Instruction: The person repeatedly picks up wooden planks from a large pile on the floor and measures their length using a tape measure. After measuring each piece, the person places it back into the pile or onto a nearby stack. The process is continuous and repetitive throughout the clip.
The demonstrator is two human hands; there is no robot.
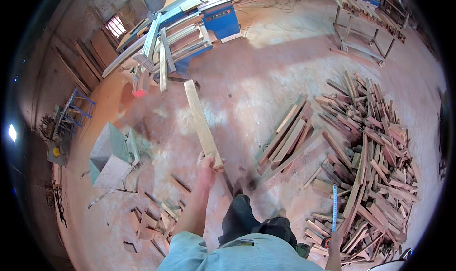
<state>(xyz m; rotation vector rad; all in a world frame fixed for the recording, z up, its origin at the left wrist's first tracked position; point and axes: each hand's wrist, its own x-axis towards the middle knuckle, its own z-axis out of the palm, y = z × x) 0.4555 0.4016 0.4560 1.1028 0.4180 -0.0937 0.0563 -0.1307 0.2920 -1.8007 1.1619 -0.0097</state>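
Observation:
My left hand [206, 161] is closed round the near end of a long, pale wooden board [201, 121]. The board slants away from me, its far end up and slightly to the left. Low at the right, my right hand [335, 239] grips a tape measure [326, 243] with a dark and orange case. A length of its pale blue blade [335, 207] sticks out, pointing away from me over the heap of wood. The fingers of this hand are partly hidden. Tape and board are well apart.
A large heap of offcuts [375, 176] spreads on my right, with stacked boards [287, 138] beside it. Small scraps [152, 223] and a grey wheelbarrow [111, 157] lie to the left. Farther off are a blue saw machine [221, 23] and a wheeled rack [365, 21] bearing wood.

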